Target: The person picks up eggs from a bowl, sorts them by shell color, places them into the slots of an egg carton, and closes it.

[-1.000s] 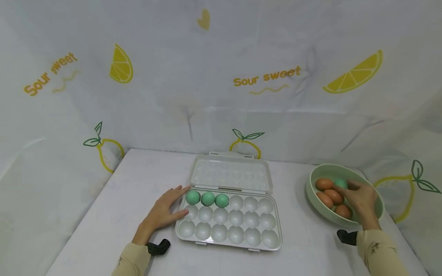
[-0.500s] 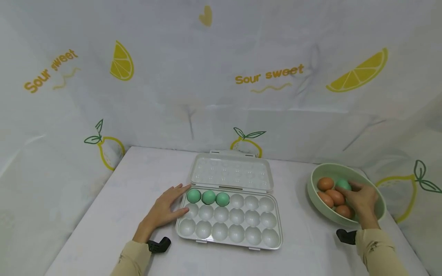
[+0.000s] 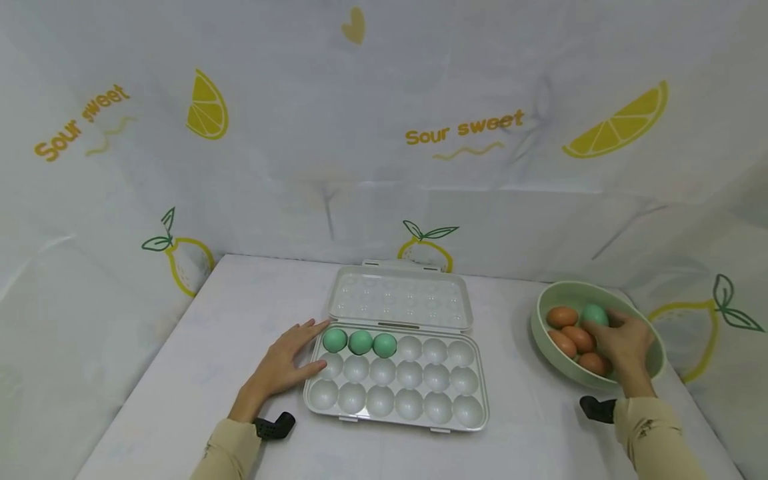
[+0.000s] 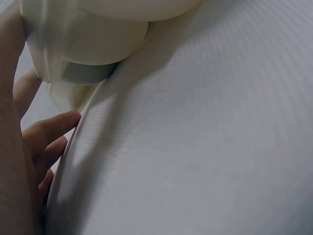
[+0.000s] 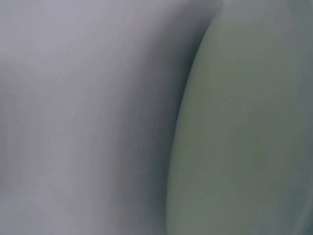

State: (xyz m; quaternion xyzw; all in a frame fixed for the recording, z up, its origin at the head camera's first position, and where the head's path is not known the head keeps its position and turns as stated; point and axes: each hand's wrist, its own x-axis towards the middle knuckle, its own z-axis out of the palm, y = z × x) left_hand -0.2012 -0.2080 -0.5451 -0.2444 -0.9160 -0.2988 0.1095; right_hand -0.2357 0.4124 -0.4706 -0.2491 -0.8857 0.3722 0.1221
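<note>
Three green eggs (image 3: 359,342) sit in the back row of the egg tray (image 3: 396,380), filling its three leftmost cups; the other cups show bare. The tray's clear lid (image 3: 399,301) lies open flat at 12 o'clock of the tray. The left hand (image 3: 282,367) rests flat on the table (image 3: 198,360) at 9 o'clock of the tray, fingers spread and straight, fingertips touching the tray's edge. At 3 o'clock, well apart from the tray, stands a green bowl (image 3: 654,347) with brown eggs (image 3: 570,330) and one green egg (image 3: 594,314). The right hand (image 3: 624,340) is down in the bowl, fingers curled around that green egg, with the brown eggs touching at its 9 o'clock. The right wrist view shows only the blurred bowl wall (image 5: 244,127). A lemon-print cloth (image 3: 384,133) backs the table.
</note>
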